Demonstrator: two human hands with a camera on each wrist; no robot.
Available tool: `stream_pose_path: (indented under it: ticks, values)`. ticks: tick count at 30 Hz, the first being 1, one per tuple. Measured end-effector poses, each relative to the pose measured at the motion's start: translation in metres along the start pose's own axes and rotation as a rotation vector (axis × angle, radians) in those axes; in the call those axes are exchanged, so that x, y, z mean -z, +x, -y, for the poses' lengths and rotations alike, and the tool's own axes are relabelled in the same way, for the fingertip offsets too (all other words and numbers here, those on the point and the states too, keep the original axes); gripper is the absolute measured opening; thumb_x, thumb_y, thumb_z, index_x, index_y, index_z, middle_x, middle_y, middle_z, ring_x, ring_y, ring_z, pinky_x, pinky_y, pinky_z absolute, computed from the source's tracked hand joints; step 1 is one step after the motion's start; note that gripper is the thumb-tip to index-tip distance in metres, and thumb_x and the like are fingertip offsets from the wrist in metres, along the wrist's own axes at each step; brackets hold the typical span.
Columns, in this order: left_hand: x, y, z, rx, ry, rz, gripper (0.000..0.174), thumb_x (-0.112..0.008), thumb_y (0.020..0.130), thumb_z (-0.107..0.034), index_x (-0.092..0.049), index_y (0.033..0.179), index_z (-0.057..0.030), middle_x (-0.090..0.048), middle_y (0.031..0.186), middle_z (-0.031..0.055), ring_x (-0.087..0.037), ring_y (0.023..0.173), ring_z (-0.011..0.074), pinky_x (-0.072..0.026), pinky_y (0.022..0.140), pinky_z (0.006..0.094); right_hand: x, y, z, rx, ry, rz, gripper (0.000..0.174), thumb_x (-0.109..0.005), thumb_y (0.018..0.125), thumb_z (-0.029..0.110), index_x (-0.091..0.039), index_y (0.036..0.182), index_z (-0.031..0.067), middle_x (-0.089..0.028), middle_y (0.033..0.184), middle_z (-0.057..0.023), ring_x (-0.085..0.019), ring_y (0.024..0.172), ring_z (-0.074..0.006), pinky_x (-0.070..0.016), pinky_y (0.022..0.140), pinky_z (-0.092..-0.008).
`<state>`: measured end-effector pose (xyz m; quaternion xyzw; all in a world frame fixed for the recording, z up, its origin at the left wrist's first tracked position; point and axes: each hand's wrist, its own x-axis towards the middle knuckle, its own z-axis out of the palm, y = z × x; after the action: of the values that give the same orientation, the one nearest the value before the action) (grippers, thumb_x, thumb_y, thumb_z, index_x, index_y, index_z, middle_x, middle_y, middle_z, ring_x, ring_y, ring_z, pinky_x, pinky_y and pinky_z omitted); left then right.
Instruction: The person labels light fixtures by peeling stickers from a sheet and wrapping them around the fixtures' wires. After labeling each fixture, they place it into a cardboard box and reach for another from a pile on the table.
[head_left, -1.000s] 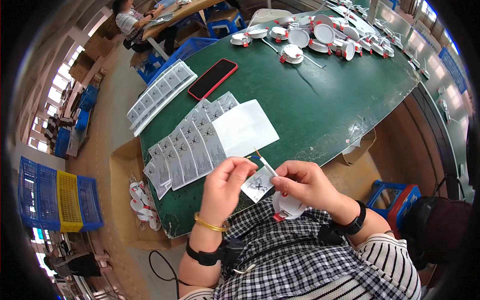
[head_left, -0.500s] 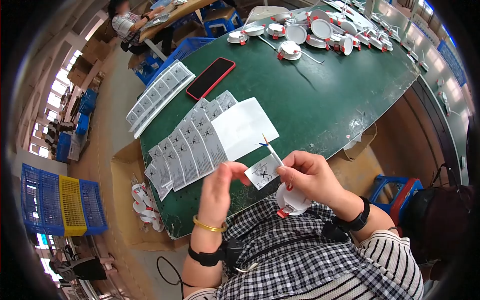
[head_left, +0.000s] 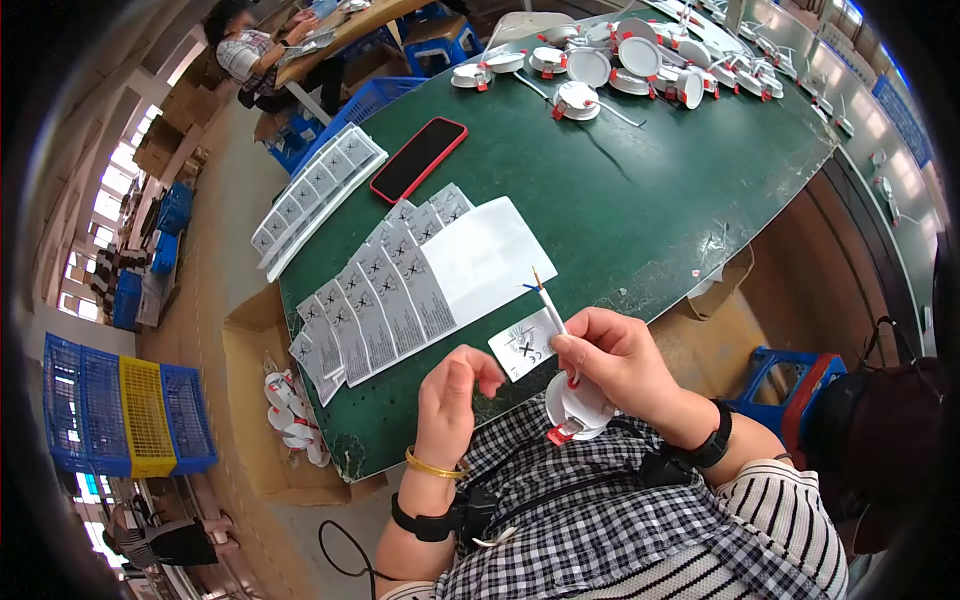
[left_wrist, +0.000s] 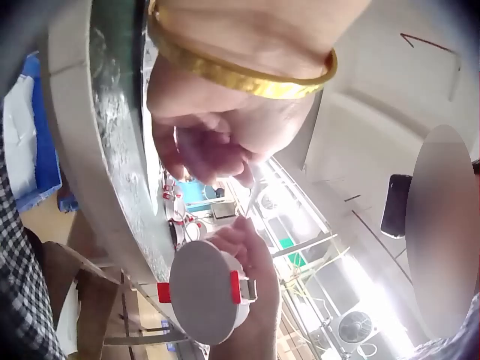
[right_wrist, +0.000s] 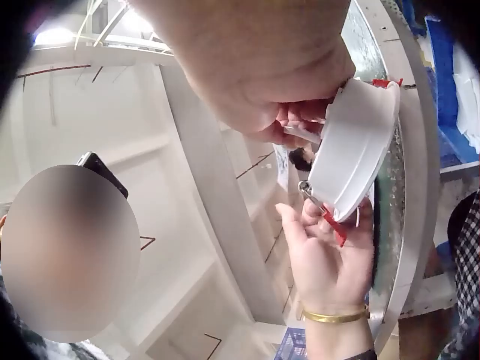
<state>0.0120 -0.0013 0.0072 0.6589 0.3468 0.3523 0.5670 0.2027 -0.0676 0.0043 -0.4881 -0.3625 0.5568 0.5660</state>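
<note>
My right hand pinches a white cable between thumb and fingers. Bare brown and blue wire ends stick out at the cable's tip. A printed white label sticks out from the cable like a flag, left of the fingertips. Below the hand hangs a round white downlight with red-tipped spring clips; its flat face shows in the left wrist view. My left hand, with a gold bracelet, holds nothing, its fingers loosely bent just left of the label; the right wrist view shows its palm.
On the green table lie label sheets, a white backing sheet, another label stack and a red-cased phone. Several downlights are heaped at the back. A cardboard box stands beside the left edge.
My left hand has left the label and drawn back left and down, its fingers loosening. The right hand keeps the cable and has shifted slightly right, with the wire ends pointing higher.
</note>
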Motion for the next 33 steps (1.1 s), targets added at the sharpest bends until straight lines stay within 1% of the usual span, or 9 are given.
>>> stream_pose_path:
  ticks: [5,9,11,12,16,21,23,25,33]
  values:
    - [-0.002,0.002,-0.006,-0.121,0.374,0.055,0.033,-0.051,0.095,-0.027,-0.055,0.078,0.0011,-0.053,0.072,0.0012,-0.045,0.062,0.0099,-0.0392,0.057,0.0235,-0.002,-0.002,0.0,-0.005,0.006,0.01,0.018,-0.06,0.091,0.019,-0.061,0.088,0.0013,-0.059,0.073,0.0036,-0.052,0.065,-0.0019,-0.0427,0.057,-0.0185]
    - [-0.006,0.0,-0.014,-0.003,0.113,-0.13,0.029,-0.046,0.094,-0.017,-0.052,0.071,-0.0008,-0.049,0.067,0.0012,-0.045,0.06,0.0104,-0.041,0.06,0.0239,0.001,-0.005,0.008,-0.01,0.051,0.017,0.012,-0.064,0.088,0.015,-0.062,0.088,0.003,-0.06,0.074,0.0006,-0.054,0.063,-0.0048,-0.044,0.058,-0.02]
    - [0.017,0.001,0.002,-0.1,0.013,-0.193,0.032,-0.041,0.096,-0.02,-0.052,0.072,-0.0027,-0.051,0.07,0.0041,-0.042,0.063,0.0097,-0.0438,0.085,0.0333,0.013,-0.001,0.011,0.685,-0.54,-0.1,0.01,-0.067,0.08,0.006,-0.063,0.09,0.0037,-0.062,0.078,-0.005,-0.059,0.066,-0.0129,-0.0462,0.058,-0.0225]
    - [0.02,0.0,0.005,-0.086,-0.012,-0.187,0.033,-0.042,0.097,-0.023,-0.053,0.075,-0.0018,-0.052,0.07,0.0034,-0.045,0.063,0.0096,-0.044,0.087,0.0345,0.015,0.002,0.018,0.942,-0.67,-0.061,0.021,-0.068,0.072,-0.002,-0.064,0.092,0.0031,-0.063,0.083,-0.009,-0.063,0.075,-0.0215,-0.0504,0.062,-0.0271]
    - [0.018,-0.008,0.007,-0.055,-0.045,-0.146,0.032,-0.046,0.097,-0.025,-0.056,0.08,-0.001,-0.056,0.073,0.0031,-0.052,0.068,0.0098,-0.0438,0.09,0.0355,0.012,0.004,0.027,1.309,-0.749,0.097,0.024,-0.068,0.065,-0.003,-0.064,0.089,-0.0035,-0.059,0.1,-0.014,-0.062,0.096,-0.0337,-0.0561,0.074,-0.0372]
    - [0.012,-0.015,-0.013,0.022,-0.072,-0.136,0.017,-0.061,0.089,-0.019,-0.061,0.092,-0.0027,-0.061,0.091,0.006,-0.059,0.084,0.016,-0.0429,0.091,0.0353,0.015,0.0,0.036,1.338,-0.813,0.104,0.024,-0.068,0.067,0.001,-0.065,0.09,-0.0034,-0.059,0.099,-0.0132,-0.061,0.1,-0.0328,-0.0559,0.077,-0.0364]
    - [0.005,-0.01,-0.022,-0.471,0.368,-0.053,0.03,-0.075,0.074,-0.019,-0.062,0.099,-0.0083,-0.06,0.104,0.0058,-0.056,0.101,0.0237,-0.041,0.093,0.037,0.014,-0.001,0.035,1.329,-0.811,0.112,0.024,-0.068,0.068,0.002,-0.066,0.091,-0.0034,-0.06,0.099,-0.013,-0.061,0.101,-0.0327,-0.0556,0.079,-0.0363]
    - [-0.001,-0.01,-0.031,-0.547,0.456,0.037,0.049,-0.082,0.059,-0.018,-0.063,0.104,-0.0139,-0.058,0.11,0.0044,-0.048,0.113,0.0287,-0.0378,0.097,0.0388,0.013,-0.002,0.028,1.268,-0.787,0.127,0.024,-0.068,0.068,0.002,-0.066,0.091,-0.0031,-0.06,0.099,-0.0129,-0.061,0.101,-0.0327,-0.0551,0.08,-0.0364]
    - [-0.018,-0.005,-0.042,-0.863,0.628,-0.006,0.028,-0.079,0.059,-0.019,-0.069,0.085,-0.0208,-0.061,0.092,-0.0083,-0.056,0.099,0.0152,-0.0308,0.102,0.0408,0.003,-0.004,0.017,1.2,-0.766,0.082,0.029,-0.068,0.063,0.004,-0.067,0.092,-0.0012,-0.062,0.095,-0.0115,-0.063,0.096,-0.0309,-0.0545,0.076,-0.0362]
